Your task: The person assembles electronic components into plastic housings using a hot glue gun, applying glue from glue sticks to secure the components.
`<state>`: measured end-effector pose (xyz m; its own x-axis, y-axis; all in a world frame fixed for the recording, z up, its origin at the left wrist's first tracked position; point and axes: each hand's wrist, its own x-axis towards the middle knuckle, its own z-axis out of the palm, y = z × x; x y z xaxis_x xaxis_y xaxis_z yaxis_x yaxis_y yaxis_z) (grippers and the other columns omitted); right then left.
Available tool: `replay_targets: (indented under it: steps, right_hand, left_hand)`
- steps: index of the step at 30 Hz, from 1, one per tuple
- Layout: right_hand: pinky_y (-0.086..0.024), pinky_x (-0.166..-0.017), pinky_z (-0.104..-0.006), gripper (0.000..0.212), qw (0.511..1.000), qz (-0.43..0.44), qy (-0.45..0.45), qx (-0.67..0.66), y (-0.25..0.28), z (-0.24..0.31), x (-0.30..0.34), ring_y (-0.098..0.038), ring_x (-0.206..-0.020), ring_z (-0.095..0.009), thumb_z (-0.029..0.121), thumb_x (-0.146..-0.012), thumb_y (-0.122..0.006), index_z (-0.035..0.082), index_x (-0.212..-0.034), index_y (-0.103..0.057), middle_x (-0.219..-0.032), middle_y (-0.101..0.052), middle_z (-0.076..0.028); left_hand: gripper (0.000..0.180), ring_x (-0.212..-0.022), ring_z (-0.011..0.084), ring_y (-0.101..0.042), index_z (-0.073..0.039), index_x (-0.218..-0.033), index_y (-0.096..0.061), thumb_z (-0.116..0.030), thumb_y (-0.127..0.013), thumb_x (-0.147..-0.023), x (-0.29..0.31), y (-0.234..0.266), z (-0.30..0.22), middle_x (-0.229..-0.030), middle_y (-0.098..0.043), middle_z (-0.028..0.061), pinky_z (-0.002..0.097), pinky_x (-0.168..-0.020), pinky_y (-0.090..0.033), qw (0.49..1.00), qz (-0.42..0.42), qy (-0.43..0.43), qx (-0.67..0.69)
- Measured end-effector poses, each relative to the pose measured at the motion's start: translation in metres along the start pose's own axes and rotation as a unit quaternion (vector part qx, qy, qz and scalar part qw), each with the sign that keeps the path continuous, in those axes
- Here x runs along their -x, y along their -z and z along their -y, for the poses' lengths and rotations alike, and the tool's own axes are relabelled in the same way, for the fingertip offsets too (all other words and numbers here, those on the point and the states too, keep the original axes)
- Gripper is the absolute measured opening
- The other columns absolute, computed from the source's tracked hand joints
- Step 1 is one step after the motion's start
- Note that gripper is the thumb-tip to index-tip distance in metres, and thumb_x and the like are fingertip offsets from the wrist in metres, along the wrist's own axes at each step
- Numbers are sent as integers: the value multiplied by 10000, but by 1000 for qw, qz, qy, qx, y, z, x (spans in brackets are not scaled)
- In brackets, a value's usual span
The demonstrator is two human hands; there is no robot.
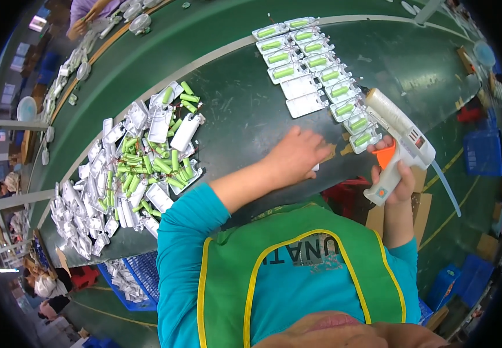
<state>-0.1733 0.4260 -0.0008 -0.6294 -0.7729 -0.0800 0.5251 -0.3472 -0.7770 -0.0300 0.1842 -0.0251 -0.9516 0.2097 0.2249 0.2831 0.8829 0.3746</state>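
My right hand [402, 181] grips a white glue gun [417, 152] with an orange trigger, its nozzle toward the rows of parts. A pale glue stick [447, 188] trails from its back. My left hand [298, 152] lies low at the table's near edge, fingers curled beside brown scraps [344, 149]. A small white bit shows at its fingertips; the rest is hidden. Ahead, white plastic housings [344, 108] stand in two columns, most with a green cylindrical battery and thin wires. Two plain white housings [306, 105] at the left column's near end show no battery.
A heap of white housings [97, 180] and loose green batteries [146, 165] covers the table's left. Below it stands a blue basket [146, 278] of white parts. A green conveyor belt [216, 32] runs behind; a co-worker's arm [91, 14] is far left. Blue crates [484, 153] stand right.
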Motion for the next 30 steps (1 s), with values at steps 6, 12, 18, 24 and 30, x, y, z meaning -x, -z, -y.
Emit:
replay_targets:
  steps: [6,12,18,24,30]
  right_hand:
    - [-577,-589,-312,613,1000,13,-8,1,-2,3,-7,-493,-1242,-342,272,-866,-603,-36,-1350,-388,-1240,-541,-165]
    - [-584,-579,-317,610,1000,-14,-1,5,0,1,-4,-510,-1228,-351,280,-850,-612,-46,-1327,-414,-1213,-560,-171]
    - [-584,-581,-319,599,1000,-24,5,1,4,3,0,-514,-1226,-356,265,-855,-603,-50,-1328,-412,-1206,-562,-171]
    - [-587,-588,-320,590,1000,-20,12,-3,5,2,0,-511,-1226,-355,258,-861,-596,-52,-1328,-411,-1206,-553,-168]
    - [-591,-593,-318,579,1000,-15,15,-4,9,5,4,-504,-1232,-346,258,-871,-593,-51,-1325,-411,-1202,-543,-163]
  left_hand:
    - [474,-1019,275,-537,-143,-1164,-586,-250,-758,-735,-1,3,-10,-1065,-555,88,401,-837,-419,997,64,24,-29]
    - [304,-972,297,-537,-70,-1006,-623,-69,-735,-723,-10,12,-2,-1054,-503,120,363,-847,-476,936,-247,102,231]
    - [247,-965,303,-538,-76,-939,-614,-107,-740,-729,6,-21,20,-1020,-538,93,407,-821,-445,972,-189,121,76]
    - [243,-995,261,-534,-108,-932,-626,-153,-747,-727,-10,-34,21,-1001,-565,57,386,-825,-406,973,-197,121,19]
    - [263,-1024,228,-528,-135,-934,-634,-168,-753,-702,-19,-35,28,-1007,-573,26,402,-849,-367,972,-191,136,-33]
